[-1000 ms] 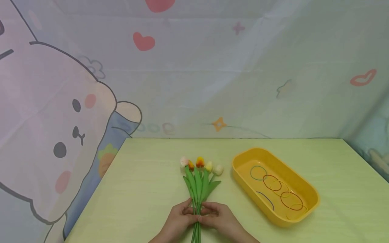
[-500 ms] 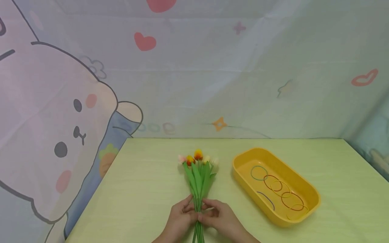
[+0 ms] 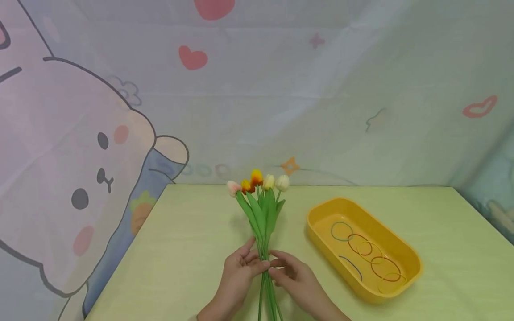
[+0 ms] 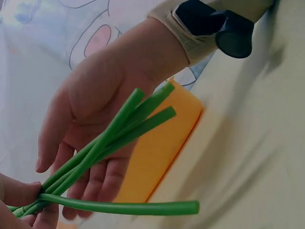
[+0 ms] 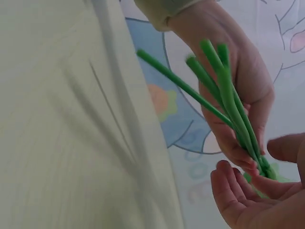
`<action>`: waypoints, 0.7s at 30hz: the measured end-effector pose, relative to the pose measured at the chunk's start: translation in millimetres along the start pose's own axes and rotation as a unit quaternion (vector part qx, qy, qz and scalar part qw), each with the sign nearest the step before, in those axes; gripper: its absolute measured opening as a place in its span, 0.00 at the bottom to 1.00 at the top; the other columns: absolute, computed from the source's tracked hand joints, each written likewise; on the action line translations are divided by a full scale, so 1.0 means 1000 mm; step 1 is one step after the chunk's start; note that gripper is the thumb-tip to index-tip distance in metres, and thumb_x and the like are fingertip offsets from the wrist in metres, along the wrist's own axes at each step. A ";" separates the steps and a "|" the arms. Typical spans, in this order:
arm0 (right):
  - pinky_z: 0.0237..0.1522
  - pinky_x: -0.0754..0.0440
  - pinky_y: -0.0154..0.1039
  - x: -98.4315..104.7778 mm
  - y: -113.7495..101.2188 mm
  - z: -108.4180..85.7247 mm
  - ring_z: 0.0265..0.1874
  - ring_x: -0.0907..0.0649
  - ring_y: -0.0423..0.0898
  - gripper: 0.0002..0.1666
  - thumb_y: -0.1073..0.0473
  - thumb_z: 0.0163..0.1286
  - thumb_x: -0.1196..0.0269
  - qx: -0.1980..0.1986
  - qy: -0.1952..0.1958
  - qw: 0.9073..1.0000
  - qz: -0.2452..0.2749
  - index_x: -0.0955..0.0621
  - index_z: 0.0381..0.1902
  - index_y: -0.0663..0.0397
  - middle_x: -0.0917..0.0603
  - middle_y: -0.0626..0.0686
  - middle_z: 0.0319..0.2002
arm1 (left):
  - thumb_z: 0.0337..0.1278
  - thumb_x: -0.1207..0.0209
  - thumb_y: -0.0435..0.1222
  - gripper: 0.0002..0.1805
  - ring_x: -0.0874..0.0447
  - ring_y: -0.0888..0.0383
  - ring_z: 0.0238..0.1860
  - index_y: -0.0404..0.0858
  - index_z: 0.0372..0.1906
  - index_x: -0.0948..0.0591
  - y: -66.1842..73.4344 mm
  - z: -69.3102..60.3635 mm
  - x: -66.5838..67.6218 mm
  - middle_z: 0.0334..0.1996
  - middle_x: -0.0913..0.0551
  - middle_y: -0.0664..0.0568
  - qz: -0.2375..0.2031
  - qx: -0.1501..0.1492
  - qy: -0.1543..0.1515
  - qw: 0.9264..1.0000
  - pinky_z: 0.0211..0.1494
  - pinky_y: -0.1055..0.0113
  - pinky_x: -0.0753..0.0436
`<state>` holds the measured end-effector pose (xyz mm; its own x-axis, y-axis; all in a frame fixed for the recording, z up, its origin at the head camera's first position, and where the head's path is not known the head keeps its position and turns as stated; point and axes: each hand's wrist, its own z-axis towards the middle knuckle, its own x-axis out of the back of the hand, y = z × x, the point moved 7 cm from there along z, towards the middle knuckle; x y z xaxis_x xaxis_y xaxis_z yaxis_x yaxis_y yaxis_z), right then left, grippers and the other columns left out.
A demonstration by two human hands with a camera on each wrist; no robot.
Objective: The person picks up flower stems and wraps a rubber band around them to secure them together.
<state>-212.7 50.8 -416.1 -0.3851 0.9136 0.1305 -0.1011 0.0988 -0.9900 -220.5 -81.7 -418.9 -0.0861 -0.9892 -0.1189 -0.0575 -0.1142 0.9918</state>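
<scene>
A bunch of artificial tulips [image 3: 263, 211], with pink, orange-yellow, cream and white heads, stands tilted above the table. My left hand [image 3: 237, 274] pinches its green stems [image 4: 109, 138] between thumb and fingers. Close against the stems on the other side is my right hand [image 3: 297, 278]; in the right wrist view its thumb stands apart from the loosely bent fingers, and one finger reaches the stems. Cut stem ends fan out below the left hand's grip. Whether the right fingers bear any of the bunch is hard to see.
To the right on the pale green table [image 3: 180, 249] stands a yellow plastic tray [image 3: 349, 278]. Inside lie several thin coloured rubber bands, among them a blue band [image 3: 355, 266]. Behind the table hangs a printed cloth [image 3: 257, 111] with a cartoon rabbit.
Both hands have risen with the tulips, lifting the flower heads up and away from the table. The right thumb has loosened from the stems while the left keeps its pinch. The tray is unmoved.
</scene>
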 end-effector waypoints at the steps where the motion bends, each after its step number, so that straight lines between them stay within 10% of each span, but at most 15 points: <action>1: 0.42 0.19 0.33 -0.002 0.001 0.000 0.43 0.18 0.44 0.31 0.57 0.74 0.45 -0.001 -0.007 1.000 0.005 0.35 0.67 0.71 0.20 0.65 0.51 | 0.56 0.37 0.27 0.42 0.18 0.49 0.53 0.25 0.72 0.46 0.002 0.001 -0.001 0.51 0.18 0.39 0.000 -0.008 0.007 1.000 0.61 0.57 0.24; 7: 0.45 0.20 0.33 -0.014 0.006 -0.004 0.42 0.17 0.47 0.32 0.54 0.78 0.52 -0.014 -0.035 0.999 0.031 0.41 0.70 0.71 0.18 0.64 0.48 | 0.54 0.36 0.24 0.42 0.16 0.58 0.46 0.26 0.72 0.44 0.009 0.002 -0.003 0.50 0.17 0.38 -0.018 -0.031 0.045 0.998 0.48 0.74 0.20; 21: 0.34 0.19 0.34 -0.028 0.019 -0.004 0.28 0.20 0.43 0.26 0.57 0.80 0.56 -0.044 -0.031 0.996 0.066 0.36 0.64 0.75 0.21 0.52 0.32 | 0.52 0.38 0.20 0.41 0.17 0.64 0.40 0.25 0.71 0.43 0.000 0.002 0.001 0.50 0.19 0.34 -0.058 -0.039 0.103 0.992 0.46 0.76 0.19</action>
<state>-199.8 28.3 -438.5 -0.4464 0.8948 -0.0002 0.0335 0.0164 -0.9993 -222.7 -82.0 -419.3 0.1218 -0.9660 -0.2281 0.0233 -0.2270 0.9736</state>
